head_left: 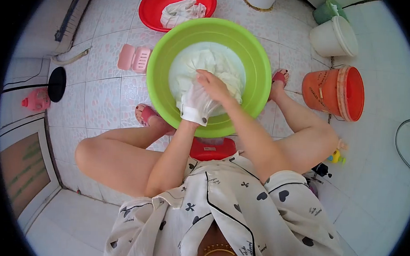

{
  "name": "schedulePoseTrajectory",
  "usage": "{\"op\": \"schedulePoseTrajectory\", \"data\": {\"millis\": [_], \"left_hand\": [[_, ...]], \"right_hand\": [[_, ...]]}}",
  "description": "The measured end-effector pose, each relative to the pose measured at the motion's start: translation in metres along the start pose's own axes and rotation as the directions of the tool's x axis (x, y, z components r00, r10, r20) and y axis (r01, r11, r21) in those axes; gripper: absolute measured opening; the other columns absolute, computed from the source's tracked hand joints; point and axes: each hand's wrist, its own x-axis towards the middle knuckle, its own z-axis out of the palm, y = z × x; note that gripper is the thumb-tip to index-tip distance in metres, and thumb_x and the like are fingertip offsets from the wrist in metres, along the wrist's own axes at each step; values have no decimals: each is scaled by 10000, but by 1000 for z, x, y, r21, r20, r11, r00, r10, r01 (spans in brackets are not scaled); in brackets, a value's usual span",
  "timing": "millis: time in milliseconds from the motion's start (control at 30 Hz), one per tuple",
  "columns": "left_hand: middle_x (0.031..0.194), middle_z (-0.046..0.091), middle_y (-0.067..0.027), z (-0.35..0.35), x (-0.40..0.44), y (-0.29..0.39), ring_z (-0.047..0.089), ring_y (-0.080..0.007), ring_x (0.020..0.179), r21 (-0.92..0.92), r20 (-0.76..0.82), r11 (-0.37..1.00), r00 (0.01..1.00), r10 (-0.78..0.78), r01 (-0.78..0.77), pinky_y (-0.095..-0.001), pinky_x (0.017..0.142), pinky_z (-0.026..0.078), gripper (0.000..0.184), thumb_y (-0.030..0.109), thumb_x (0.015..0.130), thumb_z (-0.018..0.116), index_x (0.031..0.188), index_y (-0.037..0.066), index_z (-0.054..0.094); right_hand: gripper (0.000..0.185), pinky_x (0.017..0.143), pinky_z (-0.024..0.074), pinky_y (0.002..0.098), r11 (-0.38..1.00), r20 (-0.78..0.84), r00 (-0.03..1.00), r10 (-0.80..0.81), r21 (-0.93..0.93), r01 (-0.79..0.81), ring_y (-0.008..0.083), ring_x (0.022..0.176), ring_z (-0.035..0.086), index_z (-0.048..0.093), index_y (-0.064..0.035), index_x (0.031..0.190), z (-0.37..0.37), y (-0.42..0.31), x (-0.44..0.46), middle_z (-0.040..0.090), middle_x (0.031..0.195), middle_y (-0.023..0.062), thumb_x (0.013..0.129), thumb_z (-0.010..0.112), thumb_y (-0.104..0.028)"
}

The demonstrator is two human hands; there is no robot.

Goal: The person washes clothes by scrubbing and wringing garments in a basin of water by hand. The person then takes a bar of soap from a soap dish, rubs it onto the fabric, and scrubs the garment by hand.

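Note:
A white shirt (pixel 209 60) lies bunched and wet in the milky water of a large green basin (pixel 158 75). Its buttoned cuff circles my left wrist, and my left hand (pixel 198 97) is inside the thin sleeve, over the near side of the basin. Cloth hides the left fingers. My right hand (pixel 214 86) rests across the sleeve beside the left one, its fingers stretched out and pointing left, touching the fabric.
Behind the basin stands a red basin (pixel 148 11) with white cloth (pixel 182 12). A pink soap box (pixel 134 58) lies open to the left. Right are an orange bucket (pixel 323 92) and a white bucket (pixel 328 38). A red stool (pixel 211 150) shows between the legs.

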Motion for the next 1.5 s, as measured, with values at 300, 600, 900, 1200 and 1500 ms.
{"op": "schedulePoseTrajectory", "data": {"millis": [300, 600, 900, 1200, 1500], "left_hand": [[1363, 437, -104, 3, -10, 40, 435, -262, 1232, 479, 22, 876, 996, -81, 61, -407, 1029, 356, 481, 383, 975, 318, 1339, 83, 410], [1361, 441, -127, -22, -30, 61, 443, -278, 1228, 531, -197, 830, 978, -71, 167, -436, 1039, 349, 492, 383, 959, 356, 1327, 66, 431], [1318, 480, -111, -19, -26, 31, 465, -252, 1208, 144, -176, 989, 983, 57, -31, -404, 1015, 376, 600, 504, 933, 363, 1313, 44, 431], [1052, 610, -73, -93, 22, -3, 593, -221, 972, 342, -361, 940, 921, 147, -16, -397, 838, 493, 399, 421, 959, 363, 1173, 124, 521], [1064, 606, -74, -36, 13, -6, 588, -203, 965, 290, -359, 954, 915, 185, -79, -365, 838, 487, 359, 339, 974, 360, 1168, 83, 521]], "right_hand": [[524, 900, 398, 276, 916, 156, 986, 50, 387, -107, 156, 1022, 534, 588, -31, 1152, -40, 34, -4, 607, 1093, 76, 864, 576, -469], [367, 716, 449, 262, 873, -4, 997, 77, 483, -65, 131, 765, 580, 662, 1, 906, -51, 19, -12, 649, 837, 56, 839, 660, -359], [258, 665, 449, 345, 869, -340, 939, 47, 477, 130, 184, 707, 574, 573, -55, 868, 10, 22, 6, 610, 782, 73, 850, 622, -308], [216, 624, 480, 460, 951, -143, 977, -158, -288, 111, 337, 699, 635, 570, -101, 852, 69, -34, -70, 637, 686, 146, 843, 567, -316], [332, 607, 460, 490, 965, -337, 941, 26, -238, -111, 411, 666, 600, 573, -32, 815, 36, -31, -27, 616, 681, 197, 866, 519, -355]]}}
